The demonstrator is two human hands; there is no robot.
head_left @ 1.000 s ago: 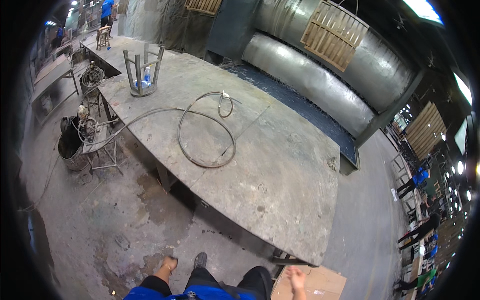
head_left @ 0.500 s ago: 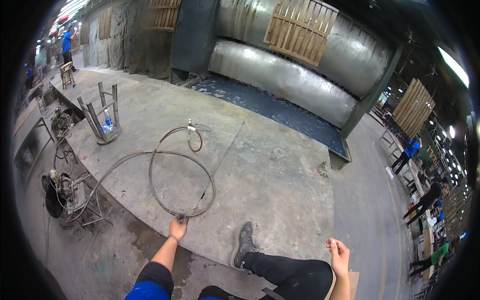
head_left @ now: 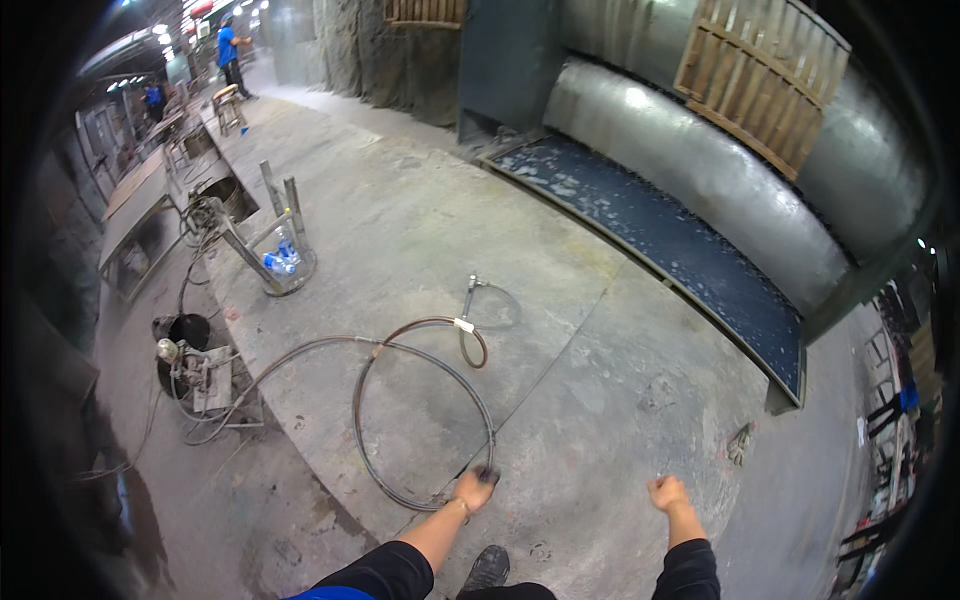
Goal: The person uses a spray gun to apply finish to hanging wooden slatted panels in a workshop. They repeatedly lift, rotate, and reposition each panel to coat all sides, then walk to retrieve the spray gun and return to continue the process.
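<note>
My left hand [head_left: 474,490] is closed around something small and dark that I cannot make out. It overlaps the lower right of a large loop of hose [head_left: 360,420] on the concrete floor; whether it touches the hose is unclear. A smaller loop crosses the large one and ends in a metal fitting [head_left: 472,284], with a white wrap [head_left: 464,325] below it. Well to the right, my right hand [head_left: 668,492] hovers over the floor, its fingers curled in, nothing visible in them. My dark shoe [head_left: 487,570] shows between the two arms.
The hose runs left to a grimy pump unit [head_left: 205,385]. An upturned stool [head_left: 290,280] holds plastic bottles [head_left: 282,258]. A long trough of dark liquid [head_left: 660,240] lies beneath curved metal panels, a wooden slatted rack [head_left: 762,75] above. A person in blue [head_left: 228,45] stands far left.
My view has swung left and moved forward. The left hand has shifted from the loop's bottom toward its right side. My right hand's fingers have curled tighter.
</note>
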